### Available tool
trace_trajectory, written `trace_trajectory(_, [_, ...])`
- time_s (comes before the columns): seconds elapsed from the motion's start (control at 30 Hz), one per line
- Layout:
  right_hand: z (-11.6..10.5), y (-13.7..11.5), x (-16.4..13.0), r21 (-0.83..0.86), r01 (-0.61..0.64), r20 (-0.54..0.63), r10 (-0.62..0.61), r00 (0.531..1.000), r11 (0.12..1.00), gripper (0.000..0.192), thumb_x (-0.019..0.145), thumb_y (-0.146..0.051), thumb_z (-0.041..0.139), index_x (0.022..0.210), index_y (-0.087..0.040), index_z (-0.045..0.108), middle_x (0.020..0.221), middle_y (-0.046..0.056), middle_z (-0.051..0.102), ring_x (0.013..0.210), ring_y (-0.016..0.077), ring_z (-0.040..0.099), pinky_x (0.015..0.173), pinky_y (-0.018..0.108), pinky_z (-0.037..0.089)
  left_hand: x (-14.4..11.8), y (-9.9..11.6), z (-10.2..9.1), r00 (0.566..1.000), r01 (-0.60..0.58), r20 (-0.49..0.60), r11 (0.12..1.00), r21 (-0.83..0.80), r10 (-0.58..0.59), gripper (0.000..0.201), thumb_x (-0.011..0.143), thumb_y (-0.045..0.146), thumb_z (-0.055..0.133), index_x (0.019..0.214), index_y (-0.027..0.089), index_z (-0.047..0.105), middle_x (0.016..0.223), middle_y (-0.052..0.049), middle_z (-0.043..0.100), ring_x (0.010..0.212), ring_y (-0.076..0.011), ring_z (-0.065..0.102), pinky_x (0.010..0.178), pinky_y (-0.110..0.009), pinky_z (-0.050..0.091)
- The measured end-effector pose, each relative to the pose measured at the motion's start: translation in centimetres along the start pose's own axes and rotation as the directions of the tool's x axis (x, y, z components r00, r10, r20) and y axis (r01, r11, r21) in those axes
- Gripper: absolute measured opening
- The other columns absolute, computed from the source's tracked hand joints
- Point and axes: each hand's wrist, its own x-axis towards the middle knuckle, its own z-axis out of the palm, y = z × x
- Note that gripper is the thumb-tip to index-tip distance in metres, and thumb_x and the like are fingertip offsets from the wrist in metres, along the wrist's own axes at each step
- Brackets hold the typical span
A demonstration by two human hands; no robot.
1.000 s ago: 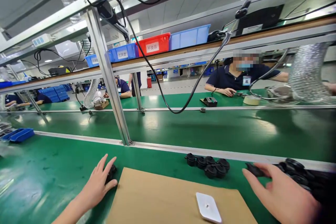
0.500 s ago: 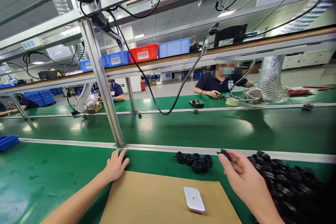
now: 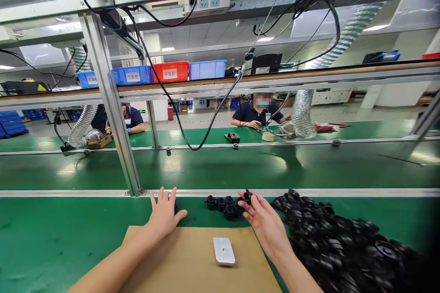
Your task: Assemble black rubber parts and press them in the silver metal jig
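The left hand (image 3: 165, 214) lies flat, fingers spread and holding nothing, on the far left corner of a brown cardboard sheet (image 3: 192, 261) that rests on the green worktop (image 3: 62, 229). The right hand (image 3: 264, 217) reaches forward with its fingertips pinched on a small black part (image 3: 247, 196), held just above and beside a short cluster of black parts (image 3: 223, 205) that stands near the sheet's far edge. To the right of that hand a large heap of black round parts (image 3: 337, 242) spreads across the worktop. A small white block (image 3: 223, 251) sits on the cardboard between the two forearms. Beyond a metal rail, across the green conveyor belt (image 3: 240, 169), a co-worker in a dark shirt (image 3: 252, 114) sits at the opposite side, and coloured bins (image 3: 165, 72) stand on the shelf above.
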Motion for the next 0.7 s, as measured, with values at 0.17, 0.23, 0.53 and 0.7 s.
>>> trace_trajectory(0.17, [1.2, 0.8, -1.3, -0.074, -0.032, 0.049, 0.036, 0.998, 0.997, 0.055, 0.068, -0.059, 0.095, 0.104, -0.023, 0.074, 0.124, 0.010, 0.078, 0.097, 0.0241, 0.075, 0.064, 0.026, 0.058, -0.5, 0.3, 1.0, 0.988, -0.085, -0.124, 0.995, 0.048, 0.090, 0.059, 0.099, 0.035, 0.060, 0.152, 0.010, 0.053, 0.132, -0.024, 0.071, 0.154, -0.0507, 0.036, 0.125, -0.077, -0.006])
trace_trajectory(0.23, [1.5, 1.2, -1.7, -0.083, -0.032, 0.063, 0.037, 0.997, 0.996, 0.053, 0.069, -0.059, 0.094, 0.102, -0.024, 0.074, 0.123, 0.010, 0.078, 0.097, 0.0240, 0.075, 0.065, 0.026, 0.058, -0.8, 0.3, 1.4, 0.978, -0.140, -0.149, 0.989, 0.042, 0.145, 0.053, 0.100, 0.028, 0.058, 0.151, 0.015, 0.054, 0.126, -0.018, 0.074, 0.152, -0.0469, 0.041, 0.126, -0.077, -0.005])
trace_trajectory(0.53, [1.7, 2.5, -2.6, -0.099, -0.088, 0.197, 0.106, 0.975, 0.991, 0.050, 0.077, -0.055, 0.091, 0.113, -0.022, 0.078, 0.116, 0.013, 0.077, 0.076, 0.0169, 0.056, 0.057, 0.027, 0.051, -0.8, 0.9, 2.3, 0.951, -0.249, -0.204, 0.967, -0.061, 0.232, 0.022, 0.094, 0.021, 0.067, 0.116, 0.021, 0.070, 0.106, -0.012, 0.077, 0.145, -0.0447, 0.049, 0.126, -0.080, -0.001])
trace_trajectory(0.7, [2.2, 2.9, -3.0, -0.081, -0.137, 0.192, 0.150, 0.970, 0.987, 0.053, 0.072, -0.050, 0.094, 0.115, -0.023, 0.078, 0.118, 0.013, 0.078, 0.080, 0.0212, 0.064, 0.062, 0.033, 0.057, -1.3, 1.4, 1.2, 0.945, -0.268, -0.255, 0.934, -0.237, 0.207, 0.020, 0.086, 0.012, 0.074, 0.100, 0.023, 0.064, 0.127, -0.011, 0.072, 0.149, -0.0420, 0.046, 0.127, -0.078, 0.006])
